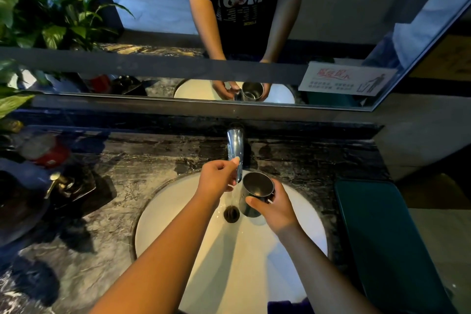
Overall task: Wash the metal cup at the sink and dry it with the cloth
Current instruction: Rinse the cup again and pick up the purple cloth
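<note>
Washing barely begun: water runs, and the cup waits beside the stream.

The right hand wraps its fingers and thumb round the metal cup and holds it over the sink, tilted with its open mouth up and towards the tap, just right of the thin stream of water that falls to the drain. The left hand is curled at the spout, a fingertip and the thumb pinching it near its end. Judging from this, the water is on but the rinse is not yet under way: the cup has to go under the flow, then be dried. A dark purple fold at the near edge of the sink may be the cloth, though too little of it shows to be sure.
</note>
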`<action>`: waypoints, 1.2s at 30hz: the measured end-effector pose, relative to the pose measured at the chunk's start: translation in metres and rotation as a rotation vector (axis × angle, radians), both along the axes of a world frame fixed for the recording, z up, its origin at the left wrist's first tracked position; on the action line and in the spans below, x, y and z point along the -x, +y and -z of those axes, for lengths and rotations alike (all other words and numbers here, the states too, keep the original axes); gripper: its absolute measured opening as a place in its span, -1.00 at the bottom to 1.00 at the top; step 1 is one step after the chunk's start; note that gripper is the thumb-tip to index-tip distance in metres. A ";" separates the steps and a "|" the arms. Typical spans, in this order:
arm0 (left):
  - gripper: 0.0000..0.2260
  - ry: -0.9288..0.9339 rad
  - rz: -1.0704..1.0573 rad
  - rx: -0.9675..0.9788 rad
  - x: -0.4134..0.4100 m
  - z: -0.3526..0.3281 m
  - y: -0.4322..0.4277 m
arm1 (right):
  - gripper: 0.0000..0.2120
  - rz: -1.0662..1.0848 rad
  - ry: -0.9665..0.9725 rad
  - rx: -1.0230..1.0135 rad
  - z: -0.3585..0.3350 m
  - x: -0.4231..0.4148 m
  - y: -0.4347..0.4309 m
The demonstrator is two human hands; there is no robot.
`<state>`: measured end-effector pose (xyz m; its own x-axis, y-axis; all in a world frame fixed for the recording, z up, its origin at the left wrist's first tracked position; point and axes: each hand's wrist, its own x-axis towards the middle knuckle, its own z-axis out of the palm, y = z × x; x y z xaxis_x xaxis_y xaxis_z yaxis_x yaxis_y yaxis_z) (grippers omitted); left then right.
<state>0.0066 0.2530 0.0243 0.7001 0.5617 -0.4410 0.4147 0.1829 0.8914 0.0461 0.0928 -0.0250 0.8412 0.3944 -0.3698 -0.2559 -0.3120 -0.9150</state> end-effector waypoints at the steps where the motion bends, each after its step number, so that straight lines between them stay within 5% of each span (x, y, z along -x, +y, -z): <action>1: -0.72 -0.001 0.000 0.005 -0.001 0.000 0.001 | -0.36 0.001 -0.002 -0.001 0.000 0.000 0.000; 28: -0.65 -0.042 -0.038 -0.015 0.016 0.018 -0.015 | -0.41 -0.009 -0.012 0.002 -0.025 0.009 -0.005; 36: -0.84 -0.138 0.119 0.085 0.068 0.032 -0.036 | -0.47 -0.019 0.021 -0.035 -0.040 0.017 -0.013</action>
